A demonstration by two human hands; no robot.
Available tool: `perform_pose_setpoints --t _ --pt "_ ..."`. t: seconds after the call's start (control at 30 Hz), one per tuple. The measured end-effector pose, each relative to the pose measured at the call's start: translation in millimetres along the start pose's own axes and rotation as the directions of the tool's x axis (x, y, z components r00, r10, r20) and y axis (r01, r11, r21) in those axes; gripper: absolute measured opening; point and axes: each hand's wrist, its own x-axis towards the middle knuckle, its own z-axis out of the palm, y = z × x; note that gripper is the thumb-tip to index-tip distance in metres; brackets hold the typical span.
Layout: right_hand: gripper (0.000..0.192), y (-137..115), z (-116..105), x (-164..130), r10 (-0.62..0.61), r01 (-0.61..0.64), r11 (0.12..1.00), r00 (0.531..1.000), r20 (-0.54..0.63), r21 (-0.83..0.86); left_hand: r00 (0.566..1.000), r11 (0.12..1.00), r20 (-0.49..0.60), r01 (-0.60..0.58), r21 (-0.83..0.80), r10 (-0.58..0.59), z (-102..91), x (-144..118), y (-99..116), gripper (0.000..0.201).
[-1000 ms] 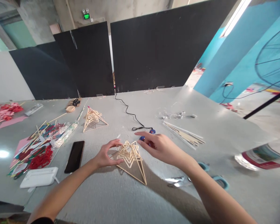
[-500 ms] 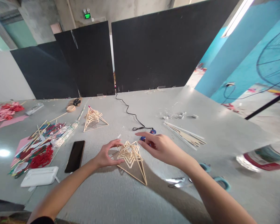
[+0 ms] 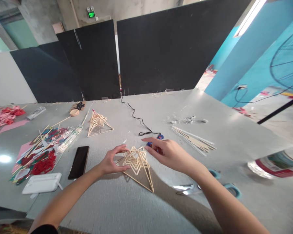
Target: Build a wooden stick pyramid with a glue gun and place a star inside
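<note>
A pyramid-like frame of thin wooden sticks (image 3: 136, 164), with nested zigzag layers, rests on the grey table. My left hand (image 3: 112, 160) curves round its left side, thumb in front and fingers behind, holding it. Above its right side hovers my right hand (image 3: 169, 152), index finger and thumb stretched out and apart with no held item visible. Behind that hand lies a blue corded tool (image 3: 160, 137), mostly hidden. Farther back on the left stands a similar stick frame (image 3: 99, 123) with a pink tip.
Scissors (image 3: 185, 189) lie under my right forearm, near a clear jar (image 3: 278, 164). Loose sticks (image 3: 192, 139) lie at right. To the left are a phone (image 3: 78, 162), a white power bank (image 3: 42, 183) and a heap of craft pieces (image 3: 44, 162). Black panels (image 3: 166, 48) stand behind.
</note>
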Motion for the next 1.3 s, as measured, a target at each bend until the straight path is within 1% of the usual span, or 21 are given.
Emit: perform_pose_setpoints --t 0.33,0.6,0.97,1.13,1.3 --pt "0.046 0 0 0 -0.015 0.015 1.000 1.000 -0.006 -0.002 1.000 0.999 -0.009 0.014 -0.037 -0.014 -3.2 5 11 0.093" --pt "0.046 0 -1 0 0.002 -0.002 1.000 1.000 0.008 0.000 0.999 0.999 0.000 0.034 -0.041 -0.034 -4.0 6 16 0.092" --pt "0.047 0 -2 0 0.001 -0.001 1.000 1.000 0.003 0.001 1.000 0.998 -0.002 0.028 -0.051 -0.029 -1.2 4 11 0.094" --pt "0.047 0 -1 0 -0.010 0.010 1.000 1.000 0.001 -0.002 1.000 0.999 -0.003 0.030 -0.035 -0.030 -1.4 3 9 0.094" --pt "0.047 -1 -1 0 0.004 -0.003 1.000 1.000 0.012 -0.013 1.000 0.999 -0.007 0.030 -0.013 -0.030 -1.7 2 7 0.093"
